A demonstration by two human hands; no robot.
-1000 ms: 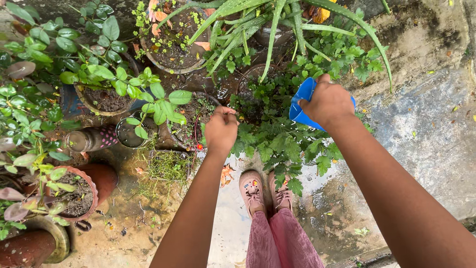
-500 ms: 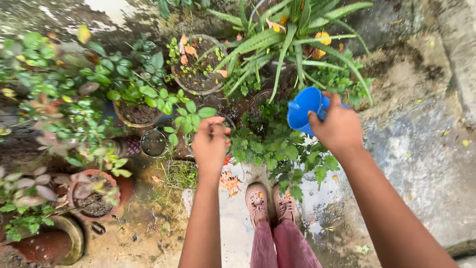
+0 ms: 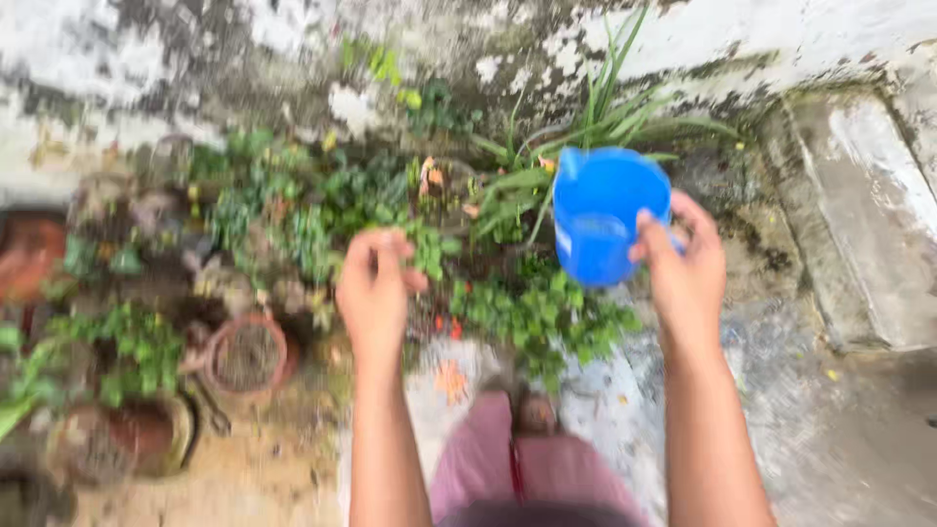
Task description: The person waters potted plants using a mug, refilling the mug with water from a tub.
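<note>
My right hand (image 3: 686, 265) grips a blue plastic jug (image 3: 600, 213) by its handle side, mouth turned towards me, above the leafy green plants (image 3: 532, 310). My left hand (image 3: 375, 290) hovers over the potted plants with its fingers curled in; whether anything is pinched in them I cannot tell. A spiky long-leaved plant (image 3: 595, 122) stands just behind the jug. The frame is blurred by motion.
Several terracotta pots (image 3: 249, 356) with soil and greenery crowd the left. A stained white wall (image 3: 293, 49) runs along the top. A concrete step (image 3: 859, 224) lies at right. My pink trousers (image 3: 517, 478) and shoes show at the bottom on wet ground.
The view has tilted up and back, so the wall now shows. The blue jug has turned from tipped downward to nearly upright, facing me. Both hands sit higher above the plants.
</note>
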